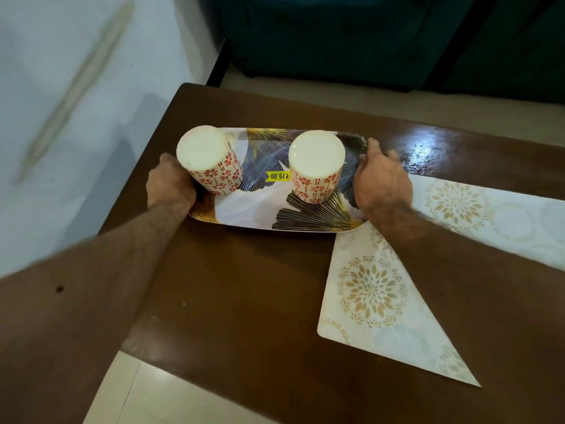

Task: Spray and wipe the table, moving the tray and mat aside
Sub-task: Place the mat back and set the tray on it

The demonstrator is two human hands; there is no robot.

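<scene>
Melamine tray sits far-left on the brown counter; left hand and right hand each clamp an end, keeping two upturned cups level. Mat lies right.

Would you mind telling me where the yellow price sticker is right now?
In the head view, the yellow price sticker sits on the tray, between the two upturned cups, near the tray's middle.

table: glossy dark wood | tray: glossy printed | mat: smooth, matt
</scene>
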